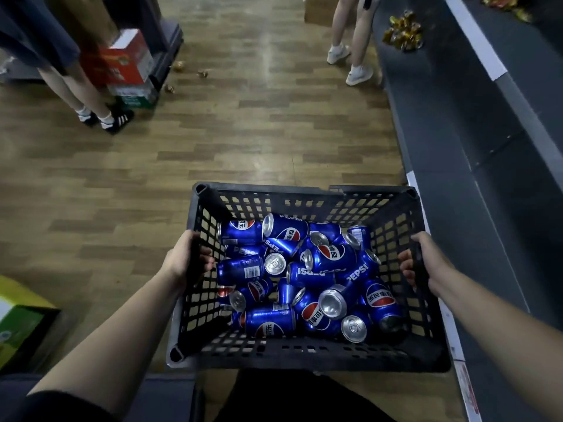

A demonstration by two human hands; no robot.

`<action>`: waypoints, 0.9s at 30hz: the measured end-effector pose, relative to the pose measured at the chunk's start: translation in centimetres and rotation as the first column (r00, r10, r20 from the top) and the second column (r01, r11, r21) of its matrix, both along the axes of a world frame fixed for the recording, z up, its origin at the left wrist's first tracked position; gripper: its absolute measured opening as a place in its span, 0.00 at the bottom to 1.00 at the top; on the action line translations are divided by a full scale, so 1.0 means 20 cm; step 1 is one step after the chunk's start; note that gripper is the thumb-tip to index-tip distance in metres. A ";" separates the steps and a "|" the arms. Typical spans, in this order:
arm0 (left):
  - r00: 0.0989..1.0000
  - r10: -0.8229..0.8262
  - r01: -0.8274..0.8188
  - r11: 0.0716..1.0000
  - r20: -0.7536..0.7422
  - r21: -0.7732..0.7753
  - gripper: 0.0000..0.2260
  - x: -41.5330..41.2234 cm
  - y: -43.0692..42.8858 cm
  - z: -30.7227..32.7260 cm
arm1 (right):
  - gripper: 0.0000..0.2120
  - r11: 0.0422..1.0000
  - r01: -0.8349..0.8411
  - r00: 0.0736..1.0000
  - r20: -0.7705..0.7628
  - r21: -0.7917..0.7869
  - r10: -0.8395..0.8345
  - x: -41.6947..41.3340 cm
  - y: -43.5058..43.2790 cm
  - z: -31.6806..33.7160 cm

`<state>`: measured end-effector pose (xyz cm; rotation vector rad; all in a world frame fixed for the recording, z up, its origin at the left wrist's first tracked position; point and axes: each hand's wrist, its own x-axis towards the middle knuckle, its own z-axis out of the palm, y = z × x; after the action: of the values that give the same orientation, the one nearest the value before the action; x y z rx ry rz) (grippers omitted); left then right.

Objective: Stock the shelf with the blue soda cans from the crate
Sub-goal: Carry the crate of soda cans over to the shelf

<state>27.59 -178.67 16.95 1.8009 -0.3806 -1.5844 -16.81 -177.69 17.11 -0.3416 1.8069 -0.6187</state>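
A black plastic crate (304, 356) with perforated walls hangs in front of me above the wooden floor. Several blue soda cans (304, 275) lie jumbled inside it, most on their sides. My left hand (185, 258) grips the crate's left rim, fingers curled over the edge into the wall holes. My right hand (426, 260) grips the right rim the same way. The dark grey shelf (451, 178) runs along my right side, its near stretch bare.
Gold-wrapped items (403, 32) lie on the shelf far ahead. A person's legs (350, 41) stand by the shelf at the top; another person (91, 102) stands at upper left beside stacked red and green boxes (128, 65). A yellow-green carton (18, 324) sits at lower left.
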 end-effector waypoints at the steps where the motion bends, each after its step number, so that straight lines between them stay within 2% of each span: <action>1: 1.000 -0.012 0.012 1.000 -0.001 -0.002 0.16 0.00 -0.11 -0.02 | 0.23 1.000 0.010 1.000 -0.009 0.000 -0.010 -0.01 -0.09 -0.01; 4: 0.999 -0.044 0.044 0.999 -0.015 -0.018 0.17 -0.02 -0.46 -0.06 | 0.23 0.998 0.065 0.997 -0.043 0.008 -0.065 -0.05 -0.34 -0.04; 8: 0.991 -0.128 0.127 0.992 -0.040 -0.022 0.13 -0.10 -0.98 -0.10 | 0.23 0.984 0.180 0.982 -0.069 0.013 -0.179 -0.10 -0.63 -0.06; 13: 0.932 -0.363 0.363 0.932 -0.004 -0.017 0.13 -0.28 -1.63 -0.08 | 0.24 0.948 0.319 0.946 -0.062 0.013 -0.318 -0.18 -0.94 -0.06; 20: 0.785 -0.619 0.620 0.785 0.010 -0.014 0.14 -0.70 -2.44 -0.08 | 0.25 0.850 0.527 0.849 -0.051 0.013 -0.525 -0.37 -1.28 -0.18; 24: 0.704 -0.708 0.709 0.706 0.055 0.004 0.16 -1.01 -2.83 -0.08 | 0.24 0.778 0.627 0.779 -0.034 0.028 -0.626 -0.48 -1.47 -0.24; 26: 0.546 -0.832 0.833 0.552 0.092 0.048 0.20 -1.40 -3.23 -0.16 | 0.24 0.657 0.747 0.663 -0.041 0.100 -0.748 -0.64 -1.59 -0.41; 27: 0.540 -0.835 0.834 0.548 0.105 0.063 0.22 -1.41 -3.23 -0.14 | 0.23 0.658 0.749 0.662 -0.045 0.074 -0.748 -0.60 -1.59 -0.39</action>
<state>-0.54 -243.27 14.19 1.8117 -1.5006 -2.0676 -28.85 -209.51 9.33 0.5202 1.9487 -1.1039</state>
